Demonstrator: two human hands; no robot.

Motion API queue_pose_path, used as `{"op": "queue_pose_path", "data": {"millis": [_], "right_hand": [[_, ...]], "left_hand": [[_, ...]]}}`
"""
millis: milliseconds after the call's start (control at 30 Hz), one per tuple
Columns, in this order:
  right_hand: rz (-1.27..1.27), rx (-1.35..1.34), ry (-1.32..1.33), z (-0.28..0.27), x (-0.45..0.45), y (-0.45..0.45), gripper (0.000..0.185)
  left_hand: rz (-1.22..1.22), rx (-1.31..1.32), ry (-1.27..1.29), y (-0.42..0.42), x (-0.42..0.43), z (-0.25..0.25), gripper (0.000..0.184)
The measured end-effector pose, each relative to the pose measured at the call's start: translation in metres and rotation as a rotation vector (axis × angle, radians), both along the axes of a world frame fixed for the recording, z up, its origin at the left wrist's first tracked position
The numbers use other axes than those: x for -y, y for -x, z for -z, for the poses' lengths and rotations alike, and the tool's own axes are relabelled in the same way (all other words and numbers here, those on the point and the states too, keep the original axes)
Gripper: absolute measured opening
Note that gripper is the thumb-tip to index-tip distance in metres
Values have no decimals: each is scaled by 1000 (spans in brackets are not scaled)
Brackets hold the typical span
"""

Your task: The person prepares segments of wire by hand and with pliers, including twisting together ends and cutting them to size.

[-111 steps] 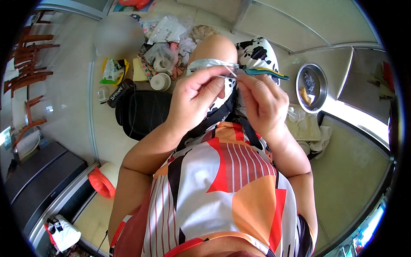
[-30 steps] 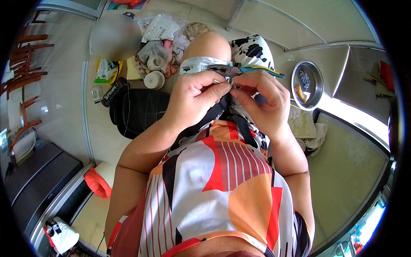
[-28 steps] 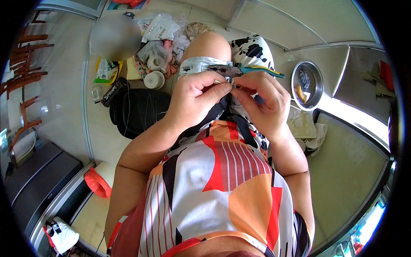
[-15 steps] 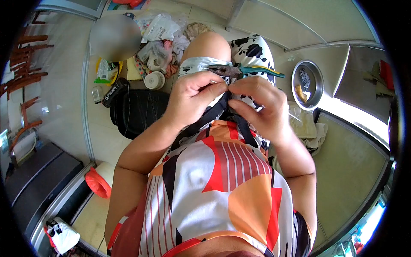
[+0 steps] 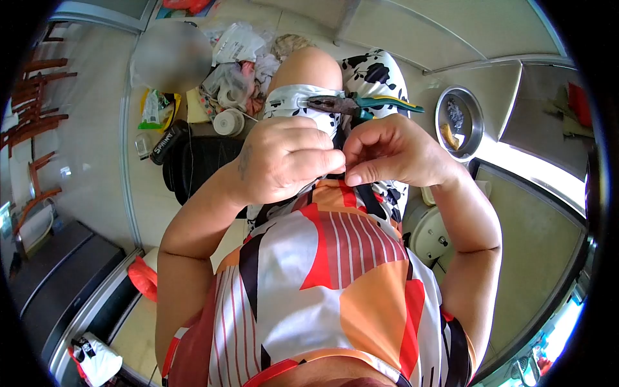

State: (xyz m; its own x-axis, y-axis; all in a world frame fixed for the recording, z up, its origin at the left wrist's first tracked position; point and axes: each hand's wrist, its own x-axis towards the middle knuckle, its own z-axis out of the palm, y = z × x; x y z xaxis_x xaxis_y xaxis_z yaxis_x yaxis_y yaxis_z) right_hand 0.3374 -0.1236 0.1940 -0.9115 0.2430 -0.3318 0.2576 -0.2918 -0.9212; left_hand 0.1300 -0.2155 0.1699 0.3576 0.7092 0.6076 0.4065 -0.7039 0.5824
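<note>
My left hand (image 5: 290,158) is closed with its back turned up, and a thin white stick (image 5: 250,117) pokes out past its knuckles. Against its fingertips, my right hand (image 5: 393,155) holds thumb and forefinger close together; whatever lies between them is too small or hidden. Both hands are above my lap, touching or almost touching at the fingertips. Just beyond them, pliers (image 5: 345,104) with green and yellow handles rest across my thighs, over the rolled white trouser leg (image 5: 290,97).
Left of my knees are a black stool or case (image 5: 196,164), a white roll (image 5: 228,122), a dark SPRINT-labelled can (image 5: 170,142) and bags with cloths (image 5: 238,45). At right stand a metal bowl (image 5: 478,122) and a round pale lid (image 5: 431,235).
My left hand has rolled over, back up, its fingers folded in. Both hands have come closer to my body, and my right elbow has swung outward. The round lid at right now shows.
</note>
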Motion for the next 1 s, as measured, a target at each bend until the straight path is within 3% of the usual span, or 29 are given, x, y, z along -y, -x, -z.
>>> {"op": "queue_pose_path", "data": {"millis": [67,267,367,500,600,667,733,833,933,1000], "right_hand": [[-1,19,-28,2,1,1,17],[83,17,-681,-6,8,5,20],[240,23,-1260,0,22,10,17],[402,-78,-1775,18,23,19,13],[461,-88,-1785,21,27,18,19],[492,-98,-1829,27,25,15,18],[550,-136,-1879,37,18,17,18],[493,15,-1510,31,20,11,20],[434,27,-945,2,13,-3,35],[322,-33,-1006,-13,0,-7,34]], "left_hand": [[10,-40,-35,0,0,-3,23],[-50,28,135,-1,1,-2,17],[-167,-11,217,-4,-3,-5,14],[-369,168,205,-17,-4,-2,8],[-372,131,239,-20,-1,-3,7],[-274,552,843,-24,5,1,14],[-81,1043,1198,-22,1,13,14],[-344,478,766,-21,5,9,13],[-261,202,304,-10,0,3,6],[-219,71,124,-8,-1,4,11]]}}
